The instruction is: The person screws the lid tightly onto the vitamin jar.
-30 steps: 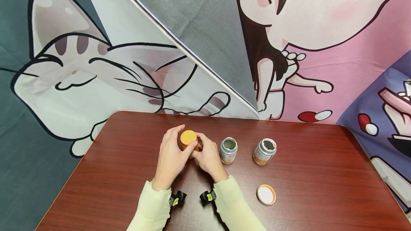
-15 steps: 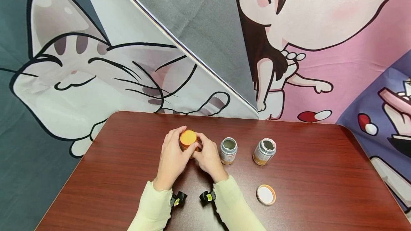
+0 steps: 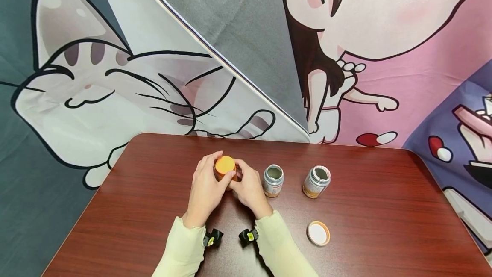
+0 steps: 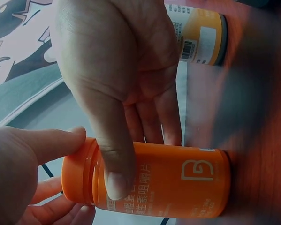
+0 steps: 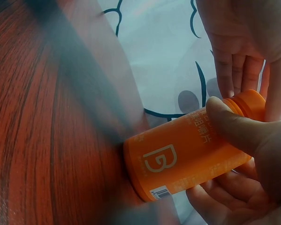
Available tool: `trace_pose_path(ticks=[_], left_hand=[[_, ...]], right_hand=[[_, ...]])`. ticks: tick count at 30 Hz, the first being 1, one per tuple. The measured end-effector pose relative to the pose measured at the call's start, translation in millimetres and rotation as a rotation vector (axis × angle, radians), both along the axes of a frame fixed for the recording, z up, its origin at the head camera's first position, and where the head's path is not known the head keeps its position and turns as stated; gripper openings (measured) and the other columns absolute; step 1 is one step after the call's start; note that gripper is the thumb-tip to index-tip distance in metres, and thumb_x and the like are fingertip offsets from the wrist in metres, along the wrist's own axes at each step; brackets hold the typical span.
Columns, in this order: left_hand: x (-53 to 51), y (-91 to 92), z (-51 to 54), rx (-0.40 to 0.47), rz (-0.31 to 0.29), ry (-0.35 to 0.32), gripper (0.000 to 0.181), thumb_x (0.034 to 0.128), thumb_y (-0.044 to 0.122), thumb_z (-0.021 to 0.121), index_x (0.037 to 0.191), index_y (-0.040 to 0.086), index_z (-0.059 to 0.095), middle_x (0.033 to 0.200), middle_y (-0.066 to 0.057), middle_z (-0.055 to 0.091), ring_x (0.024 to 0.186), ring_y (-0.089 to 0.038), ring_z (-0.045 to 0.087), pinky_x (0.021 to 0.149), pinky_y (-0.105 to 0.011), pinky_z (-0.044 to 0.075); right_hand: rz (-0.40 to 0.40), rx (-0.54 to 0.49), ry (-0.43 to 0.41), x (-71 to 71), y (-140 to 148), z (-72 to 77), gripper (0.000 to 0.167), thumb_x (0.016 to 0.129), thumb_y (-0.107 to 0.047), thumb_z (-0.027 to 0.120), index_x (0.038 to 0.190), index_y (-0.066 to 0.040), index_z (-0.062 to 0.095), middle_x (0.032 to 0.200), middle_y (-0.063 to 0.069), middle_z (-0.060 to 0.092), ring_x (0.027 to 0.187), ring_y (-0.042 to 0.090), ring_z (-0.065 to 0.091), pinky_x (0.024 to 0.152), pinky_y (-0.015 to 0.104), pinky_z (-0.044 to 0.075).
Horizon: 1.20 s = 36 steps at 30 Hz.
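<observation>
An orange bottle [image 4: 178, 183] with pale lettering stands upright on the table between both hands. Its orange cap [image 3: 225, 165] is on top. My left hand [image 3: 203, 189] grips the cap, thumb on the near side and fingers around the far side. The right hand [image 3: 250, 186] holds the bottle's body, its thumb across the front below the cap and its fingers curled behind. Just right of that hand stands a grey jar [image 3: 273, 183] with an open mouth. A second uncapped grey jar [image 3: 317, 182] stands farther right.
An orange-rimmed lid [image 3: 318, 233] lies on the table, its white inside facing up, nearer than the jars. The brown table's [image 3: 376, 208] far edge meets a printed cloth backdrop [image 3: 246, 25]. A small black camera [image 3: 213, 238] sits at the left wrist, another [image 3: 248, 237] at the right.
Fingers of the left hand shifted slightly around the cap between the first two frames. The bottle, right hand, jars and loose lid stay in place.
</observation>
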<state>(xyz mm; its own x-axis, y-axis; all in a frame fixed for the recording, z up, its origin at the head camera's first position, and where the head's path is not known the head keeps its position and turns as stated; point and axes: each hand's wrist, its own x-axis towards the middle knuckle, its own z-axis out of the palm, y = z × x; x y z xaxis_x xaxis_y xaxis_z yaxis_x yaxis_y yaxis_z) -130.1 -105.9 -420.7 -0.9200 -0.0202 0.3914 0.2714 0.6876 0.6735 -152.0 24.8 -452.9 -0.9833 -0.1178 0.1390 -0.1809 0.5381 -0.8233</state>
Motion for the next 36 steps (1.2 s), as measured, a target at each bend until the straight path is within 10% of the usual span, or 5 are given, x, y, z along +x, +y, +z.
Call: trace_pose_path(ticks=[36], left_hand=[[-5.2, -13.9, -1.0, -0.016, -0.170, -0.016, 0.054, 0.0838, 0.008, 0.077, 0.135, 0.007, 0.060, 0.134, -0.011, 0.060, 0.119, -0.028, 0.059, 0.098, -0.048, 0.048]], right_hand=[[0.018, -0.027, -0.008, -1.5, 0, -2.9, 0.051, 0.084, -0.009, 0.080, 0.131, -0.009, 0.063, 0.120, 0.010, 0.070, 0.107, 0.020, 0.067, 0.092, 0.033, 0.054]])
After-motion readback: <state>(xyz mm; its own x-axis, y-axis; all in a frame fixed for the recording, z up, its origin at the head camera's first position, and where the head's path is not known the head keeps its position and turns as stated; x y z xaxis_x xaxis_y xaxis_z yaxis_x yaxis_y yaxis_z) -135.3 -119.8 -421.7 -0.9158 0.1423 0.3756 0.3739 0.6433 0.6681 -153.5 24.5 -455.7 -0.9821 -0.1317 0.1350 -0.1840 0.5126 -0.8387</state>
